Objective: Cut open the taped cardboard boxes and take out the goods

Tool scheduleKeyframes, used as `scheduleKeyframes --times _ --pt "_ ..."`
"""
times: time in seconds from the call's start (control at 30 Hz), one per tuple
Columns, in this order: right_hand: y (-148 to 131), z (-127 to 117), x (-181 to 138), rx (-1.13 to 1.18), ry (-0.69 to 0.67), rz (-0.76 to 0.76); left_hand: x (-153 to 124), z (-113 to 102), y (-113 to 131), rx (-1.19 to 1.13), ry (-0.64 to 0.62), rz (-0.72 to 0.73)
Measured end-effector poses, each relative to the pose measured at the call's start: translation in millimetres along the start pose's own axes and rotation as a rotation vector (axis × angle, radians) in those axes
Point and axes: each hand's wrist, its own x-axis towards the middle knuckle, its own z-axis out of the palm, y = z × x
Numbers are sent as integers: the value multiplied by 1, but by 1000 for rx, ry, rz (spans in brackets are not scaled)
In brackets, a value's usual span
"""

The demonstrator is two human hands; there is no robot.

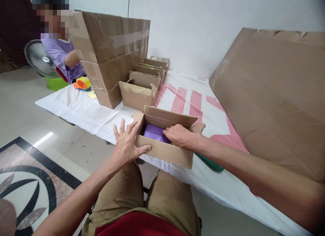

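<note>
In my head view, the purple package [155, 132] sits inside the open carton [166, 151]. My left hand [129, 139] is spread over the carton's left end, thumb along its near wall. My right hand [179, 134] reaches inside, fingers curled against the package's right part; I cannot tell whether they pinch it or only press.

The carton lies close to the near edge of the counter [83, 110], so I judge that a hard push or tug could slide or tip it toward my lap, my left hand being laid on it rather than closed around it. The package's wrapping could also crease if I force it against the carton's walls.

The carton's long axis runs left to right, its right end slanting toward me. The package seems to lie along it, its right end hidden by my fingers.
</note>
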Motion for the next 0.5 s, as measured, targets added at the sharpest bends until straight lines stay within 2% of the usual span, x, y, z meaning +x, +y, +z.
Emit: scheduleKeyframes --times 0.17,0.27,0.4,0.43,0.5 --pt "-1 1 9 44 20 -44 1 5 0 -48 -9 -19" --pt "-2 -13 1 49 96 19 3 3 3 -36 -37 -31" --pt "2 -47 -31 -8 189 172 5 -4 5 -11 -92 -44" --pt "5 -56 -43 -37 213 206 5 -8 6 -14 -76 -43" --pt "11 -70 -69 -109 290 258 8 -19 10 -66 32 -34"
